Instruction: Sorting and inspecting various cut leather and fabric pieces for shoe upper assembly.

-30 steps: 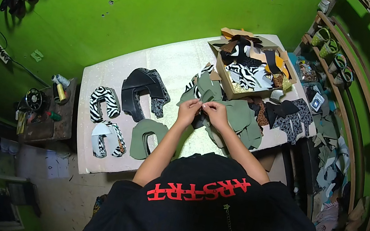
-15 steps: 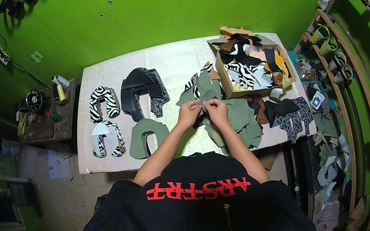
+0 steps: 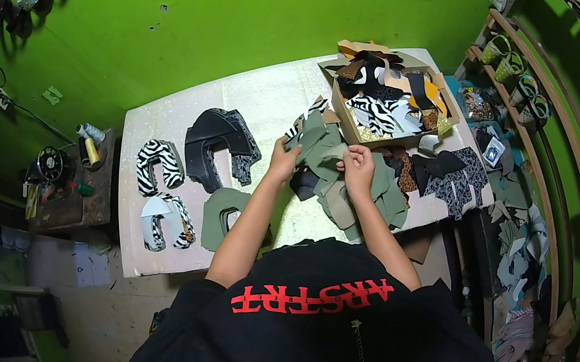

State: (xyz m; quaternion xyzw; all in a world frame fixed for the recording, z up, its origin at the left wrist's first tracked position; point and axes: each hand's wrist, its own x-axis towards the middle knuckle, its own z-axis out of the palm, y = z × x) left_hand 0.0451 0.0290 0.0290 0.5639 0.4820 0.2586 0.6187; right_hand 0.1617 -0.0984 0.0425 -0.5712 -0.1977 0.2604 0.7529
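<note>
Both hands are at a loose heap of olive-green cut fabric pieces (image 3: pixel 382 197) on the table. My left hand (image 3: pixel 283 160) is closed on the left edge of some green pieces, next to a zebra-print scrap (image 3: pixel 313 108). To its right, my right hand (image 3: pixel 357 171) pinches the edge of a green piece with bent fingers. Left of the hands lie U-shaped stacks of cut pieces: a black stack (image 3: pixel 214 138), a zebra-print stack (image 3: pixel 153 166), a white and zebra stack (image 3: pixel 162 211) and an olive-green stack (image 3: pixel 215 216), partly hidden by my left forearm.
A cardboard box (image 3: pixel 360 137) full of mixed scraps stands at the table's far right. Black and patterned scraps (image 3: pixel 453 180) lie beside it. Along the right runs a wooden rack (image 3: pixel 533 142) with sandals. A small side table (image 3: pixel 82 195) with thread spools stands left of the white table (image 3: pixel 188 97).
My hands have moved apart: the left went left to the edge of the green pieces, the right slightly right. The green pieces between them have shifted and spread.
</note>
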